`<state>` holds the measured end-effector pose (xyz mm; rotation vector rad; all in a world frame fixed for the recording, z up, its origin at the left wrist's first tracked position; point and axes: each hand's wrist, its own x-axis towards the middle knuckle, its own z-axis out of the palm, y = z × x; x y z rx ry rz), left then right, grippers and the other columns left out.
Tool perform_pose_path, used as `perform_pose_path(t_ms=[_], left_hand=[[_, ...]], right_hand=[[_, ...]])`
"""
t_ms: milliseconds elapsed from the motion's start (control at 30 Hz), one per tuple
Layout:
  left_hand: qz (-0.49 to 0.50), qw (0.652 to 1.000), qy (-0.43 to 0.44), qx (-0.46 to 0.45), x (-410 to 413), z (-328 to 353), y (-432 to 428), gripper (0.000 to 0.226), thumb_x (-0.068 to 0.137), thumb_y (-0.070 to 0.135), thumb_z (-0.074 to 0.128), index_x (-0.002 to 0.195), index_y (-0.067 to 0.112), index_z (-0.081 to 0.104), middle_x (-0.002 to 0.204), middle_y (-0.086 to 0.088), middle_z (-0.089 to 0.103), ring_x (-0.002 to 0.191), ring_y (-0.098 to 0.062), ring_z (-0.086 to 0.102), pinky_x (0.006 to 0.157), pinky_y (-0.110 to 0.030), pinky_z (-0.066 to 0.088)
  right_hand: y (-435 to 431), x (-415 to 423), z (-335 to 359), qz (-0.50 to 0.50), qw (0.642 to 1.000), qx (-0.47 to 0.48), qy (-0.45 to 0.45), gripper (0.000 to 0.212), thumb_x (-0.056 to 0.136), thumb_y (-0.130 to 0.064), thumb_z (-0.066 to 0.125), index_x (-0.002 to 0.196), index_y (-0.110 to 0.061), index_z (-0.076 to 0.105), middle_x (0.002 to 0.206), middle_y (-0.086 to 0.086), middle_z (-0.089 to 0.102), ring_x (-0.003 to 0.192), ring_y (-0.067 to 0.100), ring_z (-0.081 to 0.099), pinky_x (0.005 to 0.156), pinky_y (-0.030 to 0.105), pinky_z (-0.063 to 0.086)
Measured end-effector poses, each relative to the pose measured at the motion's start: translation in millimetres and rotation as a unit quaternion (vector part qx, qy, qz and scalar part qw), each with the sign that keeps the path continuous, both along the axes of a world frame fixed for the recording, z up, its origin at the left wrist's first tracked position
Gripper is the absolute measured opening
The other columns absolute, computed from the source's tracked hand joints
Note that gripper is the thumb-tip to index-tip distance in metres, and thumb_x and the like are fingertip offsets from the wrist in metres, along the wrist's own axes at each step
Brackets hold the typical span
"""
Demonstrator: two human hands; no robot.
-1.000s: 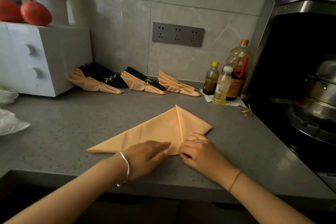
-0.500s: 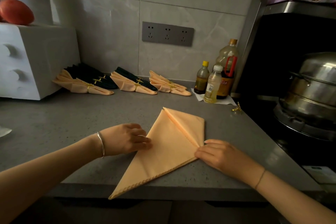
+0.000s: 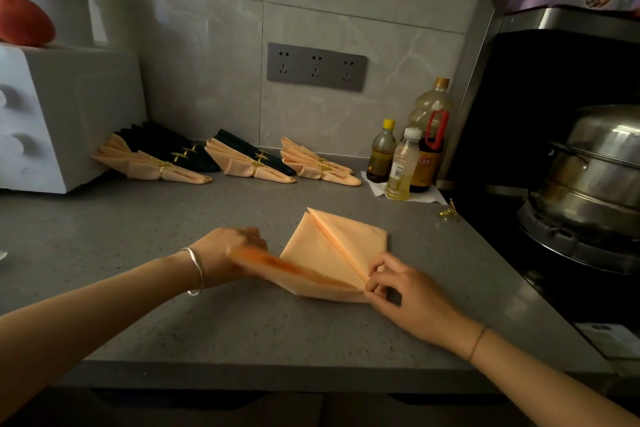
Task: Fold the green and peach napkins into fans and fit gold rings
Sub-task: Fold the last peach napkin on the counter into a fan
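Peach napkin (image 3: pixel 332 250) is lying on the counter (image 3: pixel 173 322), folded to a kite w/ zigzag hem running diagonally. L hand (image 3: pixel 228 250) is holding its raised, blurred left flap; R hand (image 3: pixel 398 291) is pinching the near tip.

The peach cloth napkin (image 3: pixel 332 253) lies on the grey speckled stone surface (image 3: pixel 156 225) between the two grips. The left grip (image 3: pixel 228 253) holds its left flap, raised off the surface, and the right grip (image 3: pixel 398 291) pinches its near right corner. Beyond the right grip and off to its right, a small gold metal ring (image 3: pixel 449 212) sits near the surface's right edge. Behind that, three capped bottles (image 3: pixel 403 166) stand on a white paper sheet (image 3: pixel 431 198) by the wall. Far beyond the left grip, three bundles of folded cloth fans (image 3: pixel 252 165) lie in a row along the wall, the leftmost just beside a white boxy appliance (image 3: pixel 52 114). Right of the right grip, past the surface's edge, a steel steamer pot (image 3: pixel 588 177) sits on the black stove (image 3: pixel 581 253).
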<state>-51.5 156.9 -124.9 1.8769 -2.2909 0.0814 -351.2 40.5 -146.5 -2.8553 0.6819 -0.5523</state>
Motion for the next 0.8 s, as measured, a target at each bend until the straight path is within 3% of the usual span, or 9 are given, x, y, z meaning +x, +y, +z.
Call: perform_pose_path(t_ms=[67, 133, 200, 300, 400, 500, 567, 800], left_hand=[[0.07, 0.991, 0.103, 0.045, -4.8, -0.9, -7.6, 0.028, 0.087, 0.048, 0.053, 0.099, 0.026, 0.066, 0.1, 0.01, 0.062, 0.086, -0.002, 0.055, 0.076, -0.012, 0.043], [0.113, 0.972, 0.185, 0.086, -10.1, -1.9, -19.0, 0.018, 0.089, 0.042, 0.055, 0.088, 0.027, 0.066, 0.088, 0.009, 0.063, 0.077, -0.002, 0.055, 0.068, -0.012, 0.042], [0.165, 0.952, 0.232, 0.113, -14.2, -2.3, -32.1, 0.016, 0.092, 0.034, 0.057, 0.093, 0.023, 0.068, 0.086, 0.007, 0.063, 0.077, -0.007, 0.056, 0.07, -0.015, 0.043], [0.214, 0.945, 0.223, 0.11, -18.7, -4.3, -49.8, 0.026, 0.093, 0.03, 0.057, 0.109, 0.013, 0.069, 0.097, 0.001, 0.064, 0.084, -0.011, 0.055, 0.075, -0.021, 0.043], [0.248, 0.941, 0.209, 0.099, -25.3, -5.1, -61.3, 0.028, 0.094, 0.028, 0.056, 0.113, 0.012, 0.068, 0.111, -0.004, 0.066, 0.091, -0.014, 0.059, 0.077, -0.02, 0.044], [0.273, 0.939, 0.194, 0.084, -30.7, -5.7, -68.3, 0.027, 0.094, 0.026, 0.055, 0.116, 0.013, 0.066, 0.115, -0.005, 0.065, 0.1, -0.018, 0.061, 0.084, -0.024, 0.049], [0.284, 0.939, 0.182, 0.072, -33.6, -6.5, -71.6, 0.027, 0.095, 0.025, 0.054, 0.117, 0.014, 0.065, 0.116, -0.004, 0.064, 0.101, -0.018, 0.061, 0.086, -0.026, 0.05], [0.33, 0.925, 0.189, 0.022, -33.3, -10.6, -88.7, 0.02, 0.097, 0.021, 0.048, 0.112, 0.018, 0.062, 0.113, -0.003, 0.064, 0.1, -0.021, 0.059, 0.085, -0.03, 0.05]], right_hand=[[-2.7, 3.7, -2.2, -0.022, 0.999, 0.045, -0.019, 0.011, 0.089, -0.034, 0.059, 0.08, -0.028, 0.06, 0.104, -0.027, 0.041, 0.09, -0.002, 0.054, 0.077, 0.011, 0.046], [-4.3, 7.6, -4.5, -0.033, 0.997, 0.067, -0.033, 0.009, 0.087, -0.031, 0.061, 0.08, -0.03, 0.055, 0.098, -0.024, 0.043, 0.084, 0.0, 0.053, 0.071, 0.012, 0.045], [-5.2, 11.1, -4.0, -0.044, 0.995, 0.08, -0.045, 0.015, 0.084, -0.026, 0.064, 0.086, -0.03, 0.049, 0.089, -0.019, 0.043, 0.075, 0.006, 0.051, 0.064, 0.019, 0.044], [-18.2, 21.6, 2.2, -0.077, 0.989, 0.112, -0.061, 0.02, 0.084, -0.02, 0.064, 0.092, -0.027, 0.047, 0.088, -0.014, 0.042, 0.073, 0.008, 0.048, 0.061, 0.02, 0.038], [-48.8, 37.3, 8.8, -0.118, 0.98, 0.129, -0.093, 0.013, 0.089, -0.019, 0.058, 0.1, -0.022, 0.051, 0.107, -0.011, 0.044, 0.092, 0.006, 0.047, 0.074, 0.019, 0.035], [-85.2, 49.2, 6.7, -0.171, 0.968, 0.164, -0.082, 0.024, 0.094, -0.023, 0.051, 0.118, -0.02, 0.052, 0.125, -0.004, 0.047, 0.113, 0.012, 0.047, 0.089, 0.024, 0.036], [-100.4, 52.8, 4.2, -0.192, 0.956, 0.206, -0.082, 0.029, 0.094, -0.025, 0.05, 0.123, -0.021, 0.05, 0.128, -0.002, 0.051, 0.114, 0.014, 0.049, 0.092, 0.028, 0.04], [-97.8, 39.0, -0.9, -0.179, 0.952, 0.223, -0.106, 0.02, 0.093, -0.031, 0.053, 0.113, -0.024, 0.052, 0.09, 0.002, 0.061, 0.083, 0.017, 0.058, 0.069, 0.028, 0.043]])
